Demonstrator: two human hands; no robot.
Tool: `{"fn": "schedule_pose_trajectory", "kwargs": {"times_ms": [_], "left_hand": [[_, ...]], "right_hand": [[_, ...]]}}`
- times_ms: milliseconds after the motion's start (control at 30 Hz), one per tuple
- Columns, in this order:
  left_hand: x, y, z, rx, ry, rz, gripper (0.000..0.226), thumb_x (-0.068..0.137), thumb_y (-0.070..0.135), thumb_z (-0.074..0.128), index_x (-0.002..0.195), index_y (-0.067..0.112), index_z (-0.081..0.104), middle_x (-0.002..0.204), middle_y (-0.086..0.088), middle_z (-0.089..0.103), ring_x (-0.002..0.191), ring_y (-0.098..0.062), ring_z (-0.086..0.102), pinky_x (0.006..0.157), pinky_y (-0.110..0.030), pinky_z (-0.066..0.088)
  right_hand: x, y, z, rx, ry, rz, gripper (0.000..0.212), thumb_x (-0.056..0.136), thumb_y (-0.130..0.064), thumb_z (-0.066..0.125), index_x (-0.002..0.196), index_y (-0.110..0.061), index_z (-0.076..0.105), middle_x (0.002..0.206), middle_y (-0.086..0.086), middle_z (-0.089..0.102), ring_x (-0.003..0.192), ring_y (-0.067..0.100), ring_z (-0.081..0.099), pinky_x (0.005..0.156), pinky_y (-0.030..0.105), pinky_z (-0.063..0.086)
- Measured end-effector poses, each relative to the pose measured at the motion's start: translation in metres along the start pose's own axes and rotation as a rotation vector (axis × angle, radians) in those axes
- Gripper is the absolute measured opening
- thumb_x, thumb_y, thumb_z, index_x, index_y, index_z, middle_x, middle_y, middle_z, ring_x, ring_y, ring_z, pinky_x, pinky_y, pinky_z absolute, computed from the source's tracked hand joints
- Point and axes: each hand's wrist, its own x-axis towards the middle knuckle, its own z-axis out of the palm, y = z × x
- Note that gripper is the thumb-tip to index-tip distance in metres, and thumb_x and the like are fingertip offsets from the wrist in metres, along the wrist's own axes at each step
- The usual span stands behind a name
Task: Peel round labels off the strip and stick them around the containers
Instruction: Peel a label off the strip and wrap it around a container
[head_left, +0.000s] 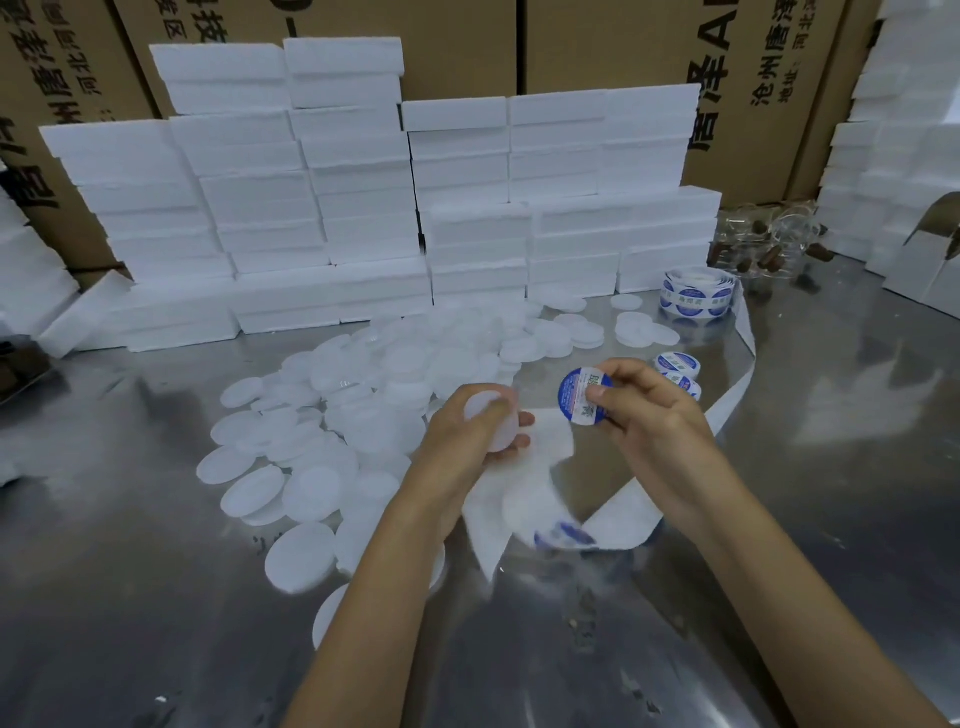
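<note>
Label (576, 397) peeled, pinched by right hand (644, 410) fingers (597, 393); container (493, 423) gripped in left hand (467, 436), at nine o'clock of label. Next: press label onto container squarely.

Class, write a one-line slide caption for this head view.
Left hand grips a white container; right hand pinches a peeled blue label.

left hand (470, 431): grips white round container (493, 422)
right hand (647, 410): pinches blue round label (581, 397)
backing strip (524, 512): lies under both hands
</note>
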Motion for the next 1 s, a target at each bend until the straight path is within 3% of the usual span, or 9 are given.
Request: {"fn": "schedule_pose_trajectory", "kwargs": {"times_ms": [100, 300, 467, 667, 833, 1000], "left_hand": [[0.001, 0.007, -0.004, -0.393, -0.025, -0.022, 0.041, 0.102, 0.049, 0.045, 0.108, 0.013, 0.064, 0.098, -0.018, 0.076, 0.079, -0.028, 0.073, 0.082, -0.036, 0.056], [-0.002, 0.009, -0.014, -0.743, -0.144, 0.009, 0.061, 0.104, 0.054, 0.030, 0.135, 0.009, 0.057, 0.131, -0.022, 0.065, 0.120, -0.037, 0.063, 0.105, -0.049, 0.047], [-0.003, 0.009, -0.013, -0.731, -0.166, 0.020, 0.067, 0.102, 0.060, 0.029, 0.133, 0.009, 0.059, 0.131, -0.020, 0.064, 0.116, -0.032, 0.065, 0.096, -0.040, 0.057], [-0.003, 0.009, -0.010, -0.686, -0.154, 0.034, 0.065, 0.101, 0.058, 0.031, 0.134, 0.008, 0.058, 0.137, -0.020, 0.061, 0.123, -0.033, 0.060, 0.099, -0.038, 0.053], [-0.007, 0.013, -0.007, -0.648, -0.145, 0.047, 0.062, 0.103, 0.056, 0.029, 0.130, 0.009, 0.058, 0.140, -0.022, 0.057, 0.132, -0.035, 0.054, 0.100, -0.037, 0.052], [-0.011, 0.016, -0.002, -0.602, -0.149, 0.071, 0.058, 0.105, 0.052, 0.029, 0.130, 0.007, 0.055, 0.127, -0.018, 0.063, 0.119, -0.028, 0.062, 0.090, -0.033, 0.056]], "right_hand": [[0.010, -0.008, 0.014, -0.091, -0.036, -0.023, 0.023, 0.084, 0.003, 0.067, 0.092, -0.018, 0.069, 0.082, 0.000, 0.068, 0.079, 0.013, 0.064, 0.069, 0.020, 0.052], [0.021, 0.000, 0.061, -0.325, -0.095, -0.147, 0.023, 0.080, 0.008, 0.071, 0.090, -0.013, 0.067, 0.083, -0.008, 0.069, 0.074, 0.010, 0.065, 0.066, 0.018, 0.051], [0.017, 0.020, 0.073, -0.467, -0.050, -0.215, 0.029, 0.080, 0.006, 0.071, 0.086, -0.021, 0.063, 0.080, -0.014, 0.067, 0.076, 0.011, 0.067, 0.069, 0.023, 0.055], [0.017, 0.022, 0.073, -0.515, -0.025, -0.237, 0.031, 0.080, 0.004, 0.071, 0.086, -0.025, 0.062, 0.081, -0.015, 0.066, 0.081, 0.019, 0.067, 0.070, 0.027, 0.055], [0.016, 0.023, 0.072, -0.541, -0.007, -0.263, 0.032, 0.080, 0.002, 0.071, 0.085, -0.028, 0.061, 0.079, -0.018, 0.065, 0.077, 0.015, 0.065, 0.064, 0.015, 0.048], [0.015, 0.024, 0.072, -0.579, 0.025, -0.297, 0.030, 0.080, -0.002, 0.072, 0.087, -0.029, 0.061, 0.086, -0.013, 0.065, 0.075, 0.008, 0.062, 0.062, 0.012, 0.045]]}}
